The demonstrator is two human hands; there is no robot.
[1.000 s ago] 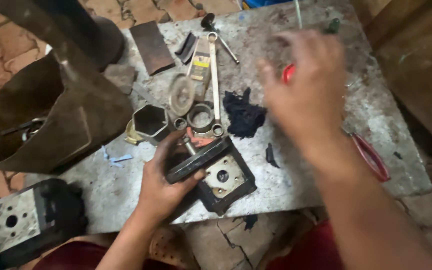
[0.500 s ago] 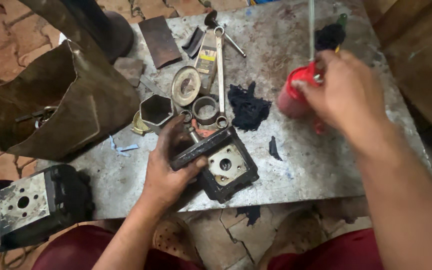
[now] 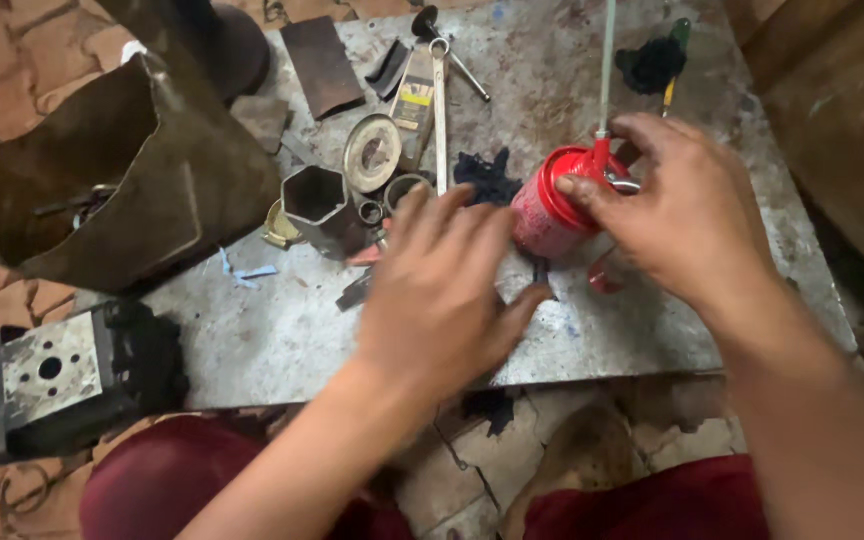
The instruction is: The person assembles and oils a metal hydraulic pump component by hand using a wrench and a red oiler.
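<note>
Gripping red oil can (image 3: 550, 212), right hand (image 3: 687, 215) (mid-table).

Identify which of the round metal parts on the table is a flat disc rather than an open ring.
The pale disc, beside the spanner. It is broad and flat with a small centre hole; the rings below it are open hoops.

The left hand (image 3: 442, 290) is motion-blurred and hides whatever lies on the surface (image 3: 282, 330) beneath it. The right hand (image 3: 687, 215) covers the far side of the red can (image 3: 552, 210), so its grip is unclear. The can's thin spout (image 3: 607, 60) runs off the top edge.
</note>
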